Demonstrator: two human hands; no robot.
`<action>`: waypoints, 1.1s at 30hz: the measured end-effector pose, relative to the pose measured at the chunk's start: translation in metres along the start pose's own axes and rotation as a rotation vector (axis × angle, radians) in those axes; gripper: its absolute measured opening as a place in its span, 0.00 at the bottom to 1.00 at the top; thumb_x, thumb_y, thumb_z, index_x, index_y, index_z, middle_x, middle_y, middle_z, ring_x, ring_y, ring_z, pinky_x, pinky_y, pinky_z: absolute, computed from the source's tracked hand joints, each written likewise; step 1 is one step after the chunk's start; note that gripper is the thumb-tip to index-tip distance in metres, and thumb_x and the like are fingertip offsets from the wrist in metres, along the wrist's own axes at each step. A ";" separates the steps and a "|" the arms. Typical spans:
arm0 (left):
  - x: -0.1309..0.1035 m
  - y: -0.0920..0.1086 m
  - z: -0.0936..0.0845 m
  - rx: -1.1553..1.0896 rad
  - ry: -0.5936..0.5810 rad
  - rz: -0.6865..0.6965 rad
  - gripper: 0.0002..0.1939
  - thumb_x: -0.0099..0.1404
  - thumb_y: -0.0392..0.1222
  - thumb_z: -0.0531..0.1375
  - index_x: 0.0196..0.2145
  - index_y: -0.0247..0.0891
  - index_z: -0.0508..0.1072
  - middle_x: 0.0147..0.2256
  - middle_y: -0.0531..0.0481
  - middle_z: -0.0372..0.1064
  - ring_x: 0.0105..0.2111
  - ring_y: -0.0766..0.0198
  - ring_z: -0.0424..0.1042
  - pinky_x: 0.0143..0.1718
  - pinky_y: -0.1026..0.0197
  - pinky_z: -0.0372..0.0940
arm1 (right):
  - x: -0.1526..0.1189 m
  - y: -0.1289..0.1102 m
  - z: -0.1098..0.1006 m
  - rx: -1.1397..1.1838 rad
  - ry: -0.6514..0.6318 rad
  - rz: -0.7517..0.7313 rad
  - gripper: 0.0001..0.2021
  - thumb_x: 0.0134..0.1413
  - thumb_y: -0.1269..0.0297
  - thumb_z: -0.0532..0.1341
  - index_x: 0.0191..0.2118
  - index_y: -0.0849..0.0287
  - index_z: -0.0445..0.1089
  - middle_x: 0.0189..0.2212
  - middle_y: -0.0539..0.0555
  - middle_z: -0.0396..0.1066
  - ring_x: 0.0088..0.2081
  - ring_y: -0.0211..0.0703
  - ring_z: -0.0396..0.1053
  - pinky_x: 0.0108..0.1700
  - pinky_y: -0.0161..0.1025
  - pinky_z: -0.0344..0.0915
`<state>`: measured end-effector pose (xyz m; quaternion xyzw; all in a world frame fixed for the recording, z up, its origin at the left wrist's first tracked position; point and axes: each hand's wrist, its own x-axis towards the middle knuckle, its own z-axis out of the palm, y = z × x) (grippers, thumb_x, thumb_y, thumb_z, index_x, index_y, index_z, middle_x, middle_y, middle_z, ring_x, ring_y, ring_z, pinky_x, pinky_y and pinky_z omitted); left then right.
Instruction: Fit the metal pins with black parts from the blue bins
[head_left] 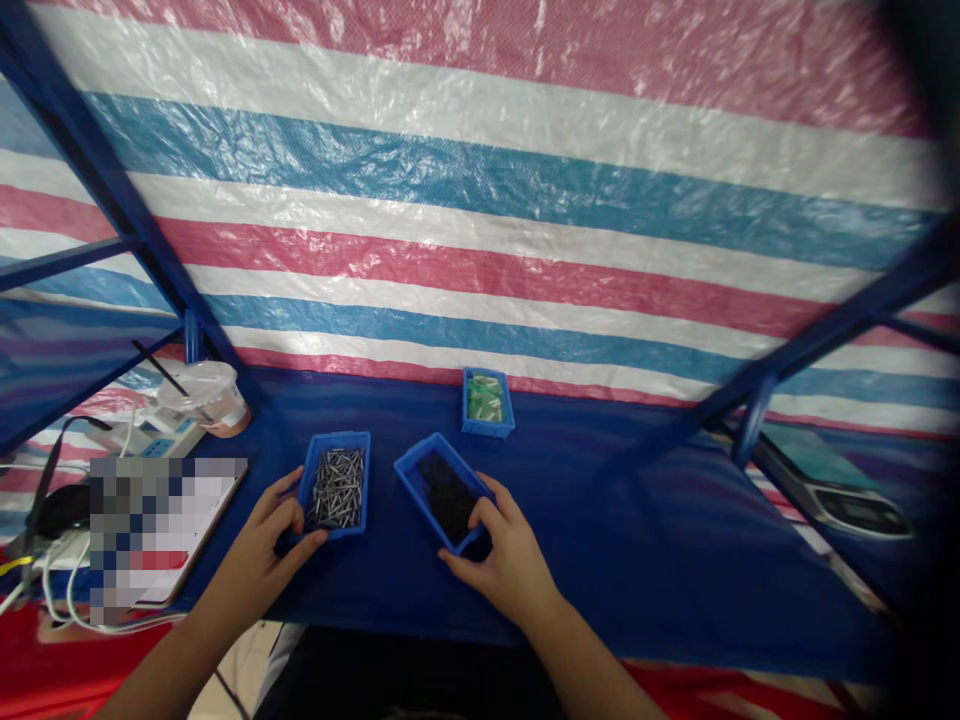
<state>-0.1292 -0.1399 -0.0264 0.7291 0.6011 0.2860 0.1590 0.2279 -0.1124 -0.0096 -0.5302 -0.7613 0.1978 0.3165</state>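
A blue bin of silvery metal pins or screws (pixel 339 487) stands on the blue table (pixel 600 540), left of the middle. My left hand (pixel 274 530) grips its left side and near left corner. To the right, a second blue bin (pixel 420 505), turned at an angle, holds small black parts (pixel 448 492). My right hand (pixel 506 550) has its fingers round that bin's near right end, the thumb at the near corner. Farther back sits a smaller blue bin (pixel 487 430) with green and whitish pieces (pixel 486 397); neither hand touches it.
At the left are a plastic cup (pixel 210 398) with a black straw, a power strip (pixel 169 432), cables and a partly blurred flat item (pixel 214 500). A scale (pixel 847 495) is at the right. Blue frame bars and a striped sheet (pixel 480 250) stand behind.
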 end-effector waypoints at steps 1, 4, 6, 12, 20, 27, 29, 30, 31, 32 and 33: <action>0.000 0.003 0.000 0.007 -0.002 0.003 0.13 0.66 0.51 0.60 0.29 0.42 0.63 0.64 0.41 0.56 0.66 0.47 0.56 0.59 0.42 0.63 | -0.001 0.000 0.000 0.004 -0.016 -0.008 0.18 0.42 0.59 0.72 0.33 0.54 0.62 0.62 0.61 0.60 0.60 0.57 0.64 0.59 0.51 0.65; -0.002 0.014 0.001 -0.007 -0.054 0.020 0.12 0.67 0.49 0.59 0.29 0.42 0.63 0.63 0.40 0.58 0.66 0.48 0.55 0.58 0.45 0.65 | -0.003 0.000 -0.002 -0.004 -0.008 0.021 0.17 0.43 0.59 0.71 0.33 0.54 0.62 0.62 0.61 0.59 0.61 0.58 0.64 0.59 0.52 0.65; -0.005 0.021 0.004 -0.022 -0.062 0.011 0.12 0.67 0.48 0.59 0.30 0.42 0.64 0.62 0.39 0.59 0.67 0.48 0.54 0.58 0.45 0.65 | -0.003 0.001 -0.002 -0.012 0.024 0.049 0.17 0.44 0.59 0.71 0.33 0.54 0.61 0.62 0.62 0.59 0.61 0.58 0.63 0.59 0.54 0.64; -0.004 0.032 0.026 -0.022 0.044 -0.040 0.14 0.67 0.52 0.58 0.30 0.41 0.64 0.61 0.39 0.59 0.66 0.46 0.56 0.57 0.44 0.65 | 0.004 0.006 0.006 -0.052 0.090 0.084 0.18 0.47 0.56 0.71 0.35 0.54 0.61 0.62 0.63 0.58 0.61 0.57 0.63 0.59 0.53 0.65; 0.055 0.039 0.044 -0.076 0.053 -0.117 0.16 0.69 0.58 0.55 0.36 0.41 0.66 0.51 0.41 0.67 0.59 0.48 0.65 0.55 0.44 0.65 | 0.030 -0.005 0.027 -0.201 0.180 0.165 0.26 0.44 0.51 0.72 0.47 0.55 0.65 0.64 0.64 0.55 0.60 0.63 0.63 0.55 0.56 0.68; 0.041 0.028 0.023 -0.190 0.173 -0.147 0.22 0.71 0.56 0.51 0.55 0.39 0.64 0.55 0.38 0.65 0.56 0.49 0.68 0.57 0.42 0.66 | 0.012 -0.004 -0.017 -0.128 0.268 0.061 0.29 0.47 0.54 0.71 0.53 0.56 0.63 0.61 0.65 0.58 0.61 0.62 0.61 0.60 0.59 0.63; 0.027 0.031 -0.004 -0.195 0.210 -0.203 0.22 0.70 0.56 0.53 0.55 0.43 0.65 0.53 0.41 0.68 0.49 0.50 0.73 0.53 0.42 0.70 | 0.003 -0.002 -0.048 -0.111 0.347 0.040 0.24 0.51 0.54 0.69 0.51 0.55 0.64 0.57 0.64 0.62 0.58 0.60 0.64 0.58 0.59 0.64; 0.020 0.033 -0.020 -0.197 0.264 -0.202 0.21 0.69 0.57 0.54 0.53 0.45 0.66 0.51 0.43 0.70 0.48 0.50 0.74 0.51 0.43 0.71 | -0.002 -0.002 -0.066 -0.105 0.401 0.013 0.21 0.53 0.55 0.68 0.50 0.54 0.65 0.54 0.63 0.65 0.56 0.59 0.66 0.56 0.59 0.66; 0.015 0.036 -0.038 -0.205 0.333 -0.179 0.20 0.68 0.58 0.55 0.52 0.47 0.67 0.50 0.45 0.71 0.47 0.50 0.74 0.51 0.42 0.71 | -0.007 -0.002 -0.085 -0.102 0.464 -0.026 0.17 0.54 0.55 0.67 0.47 0.53 0.66 0.50 0.62 0.67 0.53 0.58 0.68 0.54 0.58 0.67; 0.011 0.039 -0.056 -0.187 0.403 -0.160 0.18 0.67 0.59 0.56 0.50 0.49 0.68 0.49 0.47 0.72 0.47 0.49 0.74 0.50 0.41 0.71 | -0.011 -0.003 -0.102 -0.104 0.540 -0.061 0.13 0.56 0.57 0.66 0.44 0.52 0.67 0.46 0.60 0.69 0.50 0.56 0.70 0.52 0.57 0.68; 0.009 0.042 -0.072 -0.140 0.373 -0.163 0.18 0.67 0.59 0.55 0.51 0.52 0.68 0.48 0.47 0.72 0.47 0.49 0.74 0.49 0.41 0.72 | -0.015 -0.004 -0.118 -0.115 0.601 -0.091 0.09 0.57 0.58 0.65 0.42 0.52 0.69 0.43 0.59 0.71 0.46 0.55 0.71 0.49 0.56 0.69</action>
